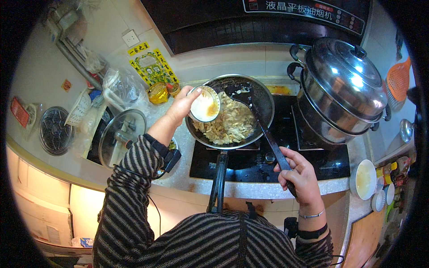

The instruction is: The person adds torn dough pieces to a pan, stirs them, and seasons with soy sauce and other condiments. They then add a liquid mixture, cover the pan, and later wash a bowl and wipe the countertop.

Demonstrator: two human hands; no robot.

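Note:
My left hand (182, 104) grips a small white bowl (205, 103) by its rim, tilted over the left part of a black frying pan (268, 110). Some brownish liquid or residue shows inside the bowl. In my right hand (298, 172) is the handle of a black spatula (273, 145), whose head rests in the upper part of the pan among small white bits. Light brown, cooked food pieces (231, 125) lie in the pan, partly behind the bowl. The pan's black handle (219, 181) points toward my body.
A large steel steamer pot (342, 90) stands right of the pan on the black cooktop (241, 171). A glass lid (122, 137) lies at left, near a partly hidden dish (174, 145). White bowls (363, 179) and a wooden board (363, 238) are at right. The range hood (261, 30) hangs above.

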